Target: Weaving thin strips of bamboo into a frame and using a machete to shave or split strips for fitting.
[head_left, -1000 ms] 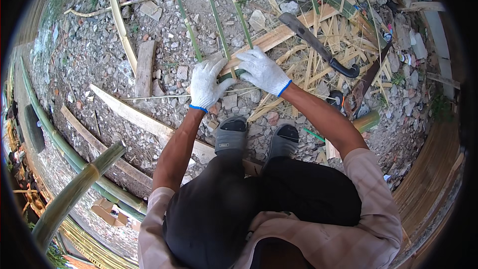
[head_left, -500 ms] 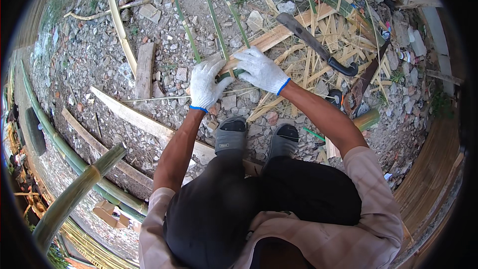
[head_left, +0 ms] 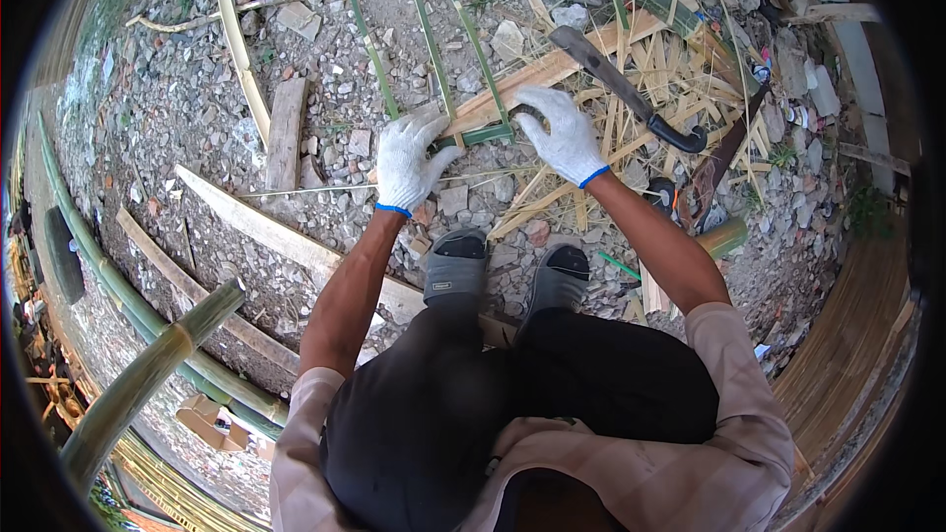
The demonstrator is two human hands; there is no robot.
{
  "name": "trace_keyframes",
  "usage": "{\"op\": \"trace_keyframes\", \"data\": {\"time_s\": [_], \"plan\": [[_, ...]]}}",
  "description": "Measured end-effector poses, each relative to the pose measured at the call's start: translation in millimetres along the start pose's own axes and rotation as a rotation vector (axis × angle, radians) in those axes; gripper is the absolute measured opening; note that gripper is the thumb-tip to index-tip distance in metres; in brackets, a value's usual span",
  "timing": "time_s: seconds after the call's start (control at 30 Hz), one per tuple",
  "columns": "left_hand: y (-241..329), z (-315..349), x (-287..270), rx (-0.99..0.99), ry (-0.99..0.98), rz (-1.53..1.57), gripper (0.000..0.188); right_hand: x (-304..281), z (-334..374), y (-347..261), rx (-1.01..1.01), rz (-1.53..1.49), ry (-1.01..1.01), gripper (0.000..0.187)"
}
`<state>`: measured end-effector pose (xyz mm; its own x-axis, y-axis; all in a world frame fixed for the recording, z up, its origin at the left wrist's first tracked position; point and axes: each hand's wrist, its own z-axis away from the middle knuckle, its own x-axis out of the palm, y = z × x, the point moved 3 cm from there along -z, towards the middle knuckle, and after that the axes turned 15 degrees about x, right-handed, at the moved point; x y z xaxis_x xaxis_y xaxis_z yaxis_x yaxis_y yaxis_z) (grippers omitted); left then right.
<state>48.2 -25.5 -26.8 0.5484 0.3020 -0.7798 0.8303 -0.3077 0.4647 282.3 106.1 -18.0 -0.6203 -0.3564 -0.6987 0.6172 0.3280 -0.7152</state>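
Down on the gravel, a thick green bamboo pole [head_left: 148, 374] lies far left. Next, the gloved left hand [head_left: 406, 163] rests, fingers spread, against a green bamboo strip [head_left: 473, 136] lying crosswise beyond the feet; the gloved right hand [head_left: 564, 133] curls over its other end. Further right, a dark-handled machete [head_left: 631, 89] lies on pale bamboo splinters [head_left: 680, 59].

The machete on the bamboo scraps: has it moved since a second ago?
No. The machete lies on the same pale bamboo plank, blade toward the strips, handle toward the person's right; neither gloved hand touches it.
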Motion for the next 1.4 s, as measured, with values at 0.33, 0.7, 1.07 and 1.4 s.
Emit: {"op": "trace_keyframes", "data": {"time_s": [0.33,0.7,1.07,1.4], "plan": [[1,1,0,-0.016,-0.029,0.029,0.054,10,16,-8,0.109,0.154,-0.187,0.059],[0,4,8,-0.024,-0.056,0.045,0.055,16,-1,-33,-0.289,0.403,-0.087,0.057],[-2,6,7,-0.069,-0.023,0.066,0.046,30,-21,-19,-0.308,0.236,-0.225,0.042],[2,5,-4,-0.054,-0.05,0.075,0.061,26,-23,-25,-0.26,0.293,-0.291,0.049]]}}
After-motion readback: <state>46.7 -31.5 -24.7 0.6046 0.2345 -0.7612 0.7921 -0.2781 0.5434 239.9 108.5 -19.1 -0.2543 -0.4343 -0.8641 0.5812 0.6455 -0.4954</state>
